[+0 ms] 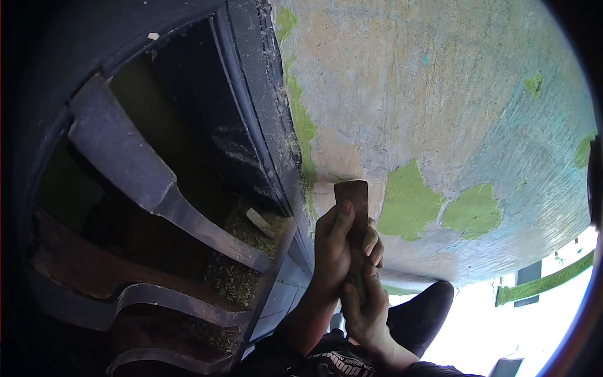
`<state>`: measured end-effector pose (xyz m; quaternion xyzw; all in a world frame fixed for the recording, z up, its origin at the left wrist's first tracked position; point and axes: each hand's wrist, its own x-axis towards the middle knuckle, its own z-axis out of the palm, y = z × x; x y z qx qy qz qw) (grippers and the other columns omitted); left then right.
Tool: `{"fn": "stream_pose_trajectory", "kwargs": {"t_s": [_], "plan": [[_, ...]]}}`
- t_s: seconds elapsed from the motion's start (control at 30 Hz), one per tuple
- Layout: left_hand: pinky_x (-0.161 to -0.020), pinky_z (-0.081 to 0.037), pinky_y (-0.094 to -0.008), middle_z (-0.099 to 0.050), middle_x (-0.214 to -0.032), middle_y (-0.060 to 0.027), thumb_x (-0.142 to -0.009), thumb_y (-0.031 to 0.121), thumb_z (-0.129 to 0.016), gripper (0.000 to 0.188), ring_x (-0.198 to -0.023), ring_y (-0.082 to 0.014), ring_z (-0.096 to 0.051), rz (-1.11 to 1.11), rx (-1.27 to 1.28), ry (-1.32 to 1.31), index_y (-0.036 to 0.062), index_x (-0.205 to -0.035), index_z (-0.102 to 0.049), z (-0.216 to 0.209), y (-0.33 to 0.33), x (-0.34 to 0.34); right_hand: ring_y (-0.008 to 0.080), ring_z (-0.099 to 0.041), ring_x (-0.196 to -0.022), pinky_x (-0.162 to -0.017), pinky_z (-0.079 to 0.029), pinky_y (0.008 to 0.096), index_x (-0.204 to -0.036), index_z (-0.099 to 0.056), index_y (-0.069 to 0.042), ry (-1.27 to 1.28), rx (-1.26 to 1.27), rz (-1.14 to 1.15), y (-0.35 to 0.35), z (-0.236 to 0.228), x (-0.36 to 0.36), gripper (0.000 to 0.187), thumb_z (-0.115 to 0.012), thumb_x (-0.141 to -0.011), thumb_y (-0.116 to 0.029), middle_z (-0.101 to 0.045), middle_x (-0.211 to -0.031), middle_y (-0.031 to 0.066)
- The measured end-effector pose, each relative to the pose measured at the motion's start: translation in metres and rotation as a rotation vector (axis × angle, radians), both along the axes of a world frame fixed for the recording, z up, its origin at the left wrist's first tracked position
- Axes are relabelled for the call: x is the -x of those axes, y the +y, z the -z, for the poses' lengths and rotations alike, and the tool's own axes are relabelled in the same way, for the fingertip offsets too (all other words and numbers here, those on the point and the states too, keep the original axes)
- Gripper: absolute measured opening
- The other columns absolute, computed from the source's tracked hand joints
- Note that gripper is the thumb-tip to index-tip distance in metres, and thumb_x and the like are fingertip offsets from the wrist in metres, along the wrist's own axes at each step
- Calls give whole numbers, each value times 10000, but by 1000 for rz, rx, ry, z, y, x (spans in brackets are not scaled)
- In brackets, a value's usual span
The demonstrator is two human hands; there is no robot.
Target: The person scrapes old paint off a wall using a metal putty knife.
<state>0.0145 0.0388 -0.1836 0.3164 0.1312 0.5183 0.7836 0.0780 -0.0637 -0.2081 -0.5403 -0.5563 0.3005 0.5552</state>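
A flat-bladed scraper (353, 196) points up at the wall, with its brownish blade showing above my fingers. My left hand (334, 242) is wrapped round it just below the blade, thumb pressed flat along the metal. Lower down, my right hand (367, 308) grips the handle, most of which the fingers hide. Behind the blade rises a wall (402, 81), mostly bare, tan and bluish, with patches of green paint (411, 201) on it. I cannot tell whether the blade's edge touches the surface.
A dark frame (251, 94) borders the wall on the left. Beyond it are curved wooden slats (125, 147), a small pale block (259, 221) and scattered green flakes (235, 283) on a ledge. My bent knee (433, 301) is close below the wall. A green railing (546, 279) stands at the bright right side.
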Motion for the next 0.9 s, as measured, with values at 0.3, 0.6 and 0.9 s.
{"fn": "stream_pose_trajectory", "kwargs": {"t_s": [0.3,0.6,0.9], "plan": [[-546,-521,-423,-478,-527,-52,-1001,457,-315,497,-450,-210,-526,-49,-18,-18,57,-817,-547,-5,-2,-4,309,-590,-1119,-874,-486,326,-1355,-378,65,-77,-61,19,2,-9,-10,514,-532,-870,-4,-594,-1178,262],[-449,-481,-354,-330,-496,13,-969,535,-356,553,-402,-153,-433,165,67,-238,42,-802,-544,-2,5,-11,319,-649,-1001,-808,-514,330,-1242,-485,83,-7,98,72,-2,-23,-7,419,-583,-849,-27,-661,-1036,234],[-477,-486,-349,-367,-530,9,-1003,485,-265,493,-441,-140,-432,8,53,-177,85,-905,-535,10,-2,-6,255,-597,-1082,-892,-461,326,-1241,-467,101,-52,126,6,6,-13,-4,413,-543,-854,-24,-617,-1114,238]]}}
